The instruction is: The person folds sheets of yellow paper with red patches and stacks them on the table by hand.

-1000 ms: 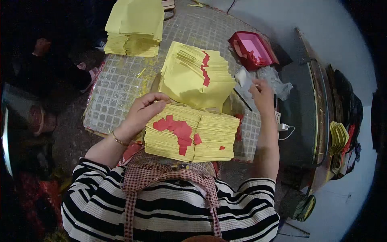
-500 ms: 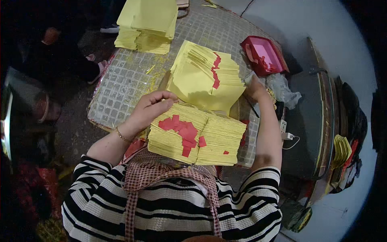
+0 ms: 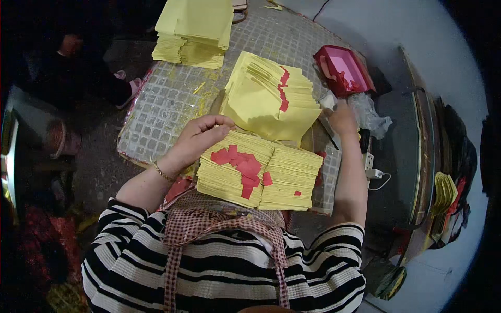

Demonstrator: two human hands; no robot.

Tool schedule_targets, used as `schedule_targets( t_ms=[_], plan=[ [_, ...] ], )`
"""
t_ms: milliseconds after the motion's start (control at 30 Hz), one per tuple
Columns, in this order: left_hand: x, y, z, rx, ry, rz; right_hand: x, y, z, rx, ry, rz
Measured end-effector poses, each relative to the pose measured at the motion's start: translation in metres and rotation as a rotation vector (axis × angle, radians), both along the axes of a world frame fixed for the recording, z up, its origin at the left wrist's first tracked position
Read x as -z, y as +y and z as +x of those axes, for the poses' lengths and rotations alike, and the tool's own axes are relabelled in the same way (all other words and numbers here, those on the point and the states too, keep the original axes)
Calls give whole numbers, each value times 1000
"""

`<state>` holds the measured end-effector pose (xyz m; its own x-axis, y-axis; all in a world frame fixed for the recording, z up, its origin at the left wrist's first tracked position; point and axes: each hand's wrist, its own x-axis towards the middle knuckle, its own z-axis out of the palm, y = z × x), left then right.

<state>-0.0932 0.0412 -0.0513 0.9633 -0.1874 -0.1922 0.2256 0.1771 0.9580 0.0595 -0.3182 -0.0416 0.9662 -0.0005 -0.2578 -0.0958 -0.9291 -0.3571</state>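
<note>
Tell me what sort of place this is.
Likely a small paper workshop, judging by the yellow paper stacks, red paper pieces and pink-lined box holding red scraps.

Right fingers — nearer white object

Lighting moderate over the worktop, its surface showing small glints. Near yellow paper stack well exposed, sheet edges legible. Far yellow paper stack: bright top, shaded side. Floor at left dim, detail poor; white glare strip at left margin. Wall bows with wide-angle distortion; corners black. Light source position undetermined.
</note>
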Motion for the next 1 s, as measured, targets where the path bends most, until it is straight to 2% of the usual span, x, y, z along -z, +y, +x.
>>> schedule_targets(
  t_ms=[100,133,200,267,300,433,467,533,600,633,767,800,933,1000],
  plan=[
    [1,-1,2,34,2,13,-55,31,-45,108,-253,702],
    [0,-3,1,48,9,15,-75,43,-62,123,-251,702],
    [-3,-6,0,17,20,-20,-118,73,-98,-133,-218,1070],
    [-9,-7,-2,-20,27,-54,-139,88,-118,-415,-192,1426],
    [-12,-6,-1,-15,29,-53,-134,87,-119,-409,-194,1427],
    [-24,8,14,167,-20,207,-88,83,-112,-328,-131,640],
    [-30,10,18,184,-40,270,-85,85,-114,-327,-111,643],
    [-44,9,30,210,-45,342,-79,90,-121,-363,-105,464],
    [-55,3,43,291,-294,445,-77,95,-126,-399,-114,281],
    [-58,-1,49,292,-291,445,-75,98,-128,-398,-112,283],
    [-64,-20,71,485,-546,728,-69,112,-132,-661,-358,-152],
    [-64,-24,73,483,-543,723,-69,111,-130,-664,-353,-154],
    [-63,-35,79,618,-537,857,-72,100,-108,-688,77,153],
    [-65,-41,80,617,-517,835,-72,104,-97,-597,104,147]
  ],
)
